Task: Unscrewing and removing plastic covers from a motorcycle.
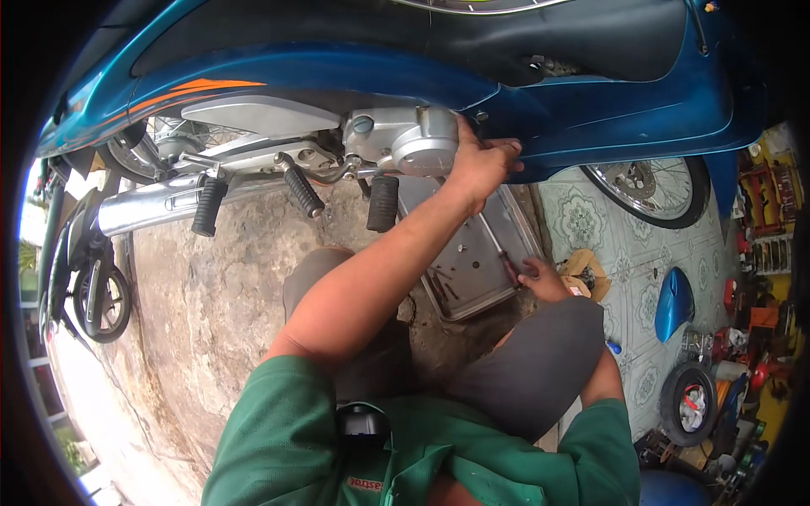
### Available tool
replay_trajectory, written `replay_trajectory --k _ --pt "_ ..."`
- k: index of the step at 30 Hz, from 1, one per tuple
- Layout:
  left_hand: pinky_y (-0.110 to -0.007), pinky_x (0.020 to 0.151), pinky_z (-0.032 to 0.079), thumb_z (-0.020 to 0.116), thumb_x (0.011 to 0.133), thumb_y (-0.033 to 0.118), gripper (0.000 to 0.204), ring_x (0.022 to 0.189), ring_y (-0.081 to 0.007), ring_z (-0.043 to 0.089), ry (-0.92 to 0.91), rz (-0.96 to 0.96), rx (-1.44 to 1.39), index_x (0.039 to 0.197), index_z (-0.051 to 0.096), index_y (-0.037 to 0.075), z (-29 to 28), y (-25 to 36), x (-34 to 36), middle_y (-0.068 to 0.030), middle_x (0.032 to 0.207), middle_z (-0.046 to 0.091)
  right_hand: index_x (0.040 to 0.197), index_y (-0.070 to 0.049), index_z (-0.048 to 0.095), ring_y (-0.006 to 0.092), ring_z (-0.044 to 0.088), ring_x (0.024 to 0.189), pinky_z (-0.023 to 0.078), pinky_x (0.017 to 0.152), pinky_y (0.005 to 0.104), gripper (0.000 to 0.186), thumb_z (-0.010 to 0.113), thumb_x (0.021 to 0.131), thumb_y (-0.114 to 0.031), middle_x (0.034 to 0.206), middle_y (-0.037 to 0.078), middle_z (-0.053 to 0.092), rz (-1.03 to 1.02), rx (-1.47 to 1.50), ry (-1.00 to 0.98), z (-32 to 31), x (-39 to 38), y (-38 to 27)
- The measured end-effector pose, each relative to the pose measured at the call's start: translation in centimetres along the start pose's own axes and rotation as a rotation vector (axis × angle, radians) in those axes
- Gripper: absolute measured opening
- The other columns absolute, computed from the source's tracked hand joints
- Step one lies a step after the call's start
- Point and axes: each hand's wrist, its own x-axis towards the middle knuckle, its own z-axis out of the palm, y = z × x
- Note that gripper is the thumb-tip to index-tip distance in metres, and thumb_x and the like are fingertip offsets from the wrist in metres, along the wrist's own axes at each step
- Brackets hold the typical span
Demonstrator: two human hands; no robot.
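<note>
Bracing our left hand (483, 164) flat on the blue fairing (591, 118) beside the ribbed silver engine cover (413, 139), holding nothing. Our right hand (540, 278) pinches a thin tool (509, 268) at the dented metal tray's (472, 253) right edge, on rough concrete floor (219, 312).

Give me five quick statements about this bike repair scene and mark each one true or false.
1. The left hand rests on the blue motorcycle beside the silver engine cover. True.
2. The right hand reaches the edge of the metal tray. True.
3. The tray hangs from the handlebar. False: it lies on the ground under the motorcycle.
4. The motorcycle is red. False: it is blue with orange markings.
5. A loose blue body panel lies on the patterned tile floor. True.
</note>
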Motion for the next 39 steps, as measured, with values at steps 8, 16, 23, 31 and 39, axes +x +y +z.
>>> replay_trajectory --k 8,16,23,31,39 --pt "-0.044 0.084 0.05 0.065 0.09 0.024 0.069 0.098 -0.0271 0.065 -0.025 -0.031 -0.057 0.144 0.023 0.012 -0.2 -2.6 2.3 -0.0129 0.121 0.062 0.132 -0.003 0.052 0.0193 0.06 0.103 0.048 0.091 0.0332 0.047 0.064 0.093 -0.028 0.114 0.013 0.064 -0.01 0.017 -0.303 -10.3 -0.9 -18.3" --pt "-0.048 0.085 0.048 0.063 0.092 0.033 0.065 0.105 -0.0264 0.062 0.049 -0.182 -0.027 0.142 0.025 0.015 0.5 -5.4 3.6 -0.0129 0.127 0.057 0.134 -0.005 0.051 0.0197 0.061 0.101 0.047 0.092 0.0329 0.051 0.064 0.093 -0.033 0.112 0.013 0.065 -0.081 -0.203 -0.315 -9.1 0.0 -23.8" --pt "-0.049 0.087 0.045 0.062 0.093 0.035 0.061 0.114 -0.026 0.058 0.046 -0.175 -0.216 0.14 0.028 0.018 0.3 -5.8 4.6 -0.0111 0.13 0.055 0.135 -0.006 0.049 0.0197 0.061 0.101 0.046 0.092 0.032 0.054 0.065 0.093 -0.035 0.108 0.013 0.067 0.004 -0.237 -0.359 -9.7 -0.1 -20.8" --pt "-0.054 0.098 0.038 0.06 0.094 0.035 0.06 0.125 -0.0283 0.051 -0.043 -0.273 -0.183 0.141 0.029 0.016 -0.5 -5.4 5.4 -0.0107 0.138 0.05 0.136 -0.007 0.049 0.0227 0.061 0.104 0.047 0.092 0.0342 0.057 0.065 0.091 -0.038 0.111 0.015 0.067 0.022 -0.196 -0.346 -9.2 2.1 -21.0" --pt "-0.043 0.096 0.045 0.065 0.092 0.032 0.076 0.116 -0.0226 0.059 -0.25 -0.381 0.101 0.151 0.024 0.009 0.7 -1.8 -1.7 -0.012 0.134 0.055 0.137 -0.009 0.049 0.0242 0.061 0.105 0.047 0.091 0.034 0.058 0.066 0.09 -0.039 0.113 0.016 0.066 -0.066 -0.343 -0.392 -8.2 4.1 -19.0"
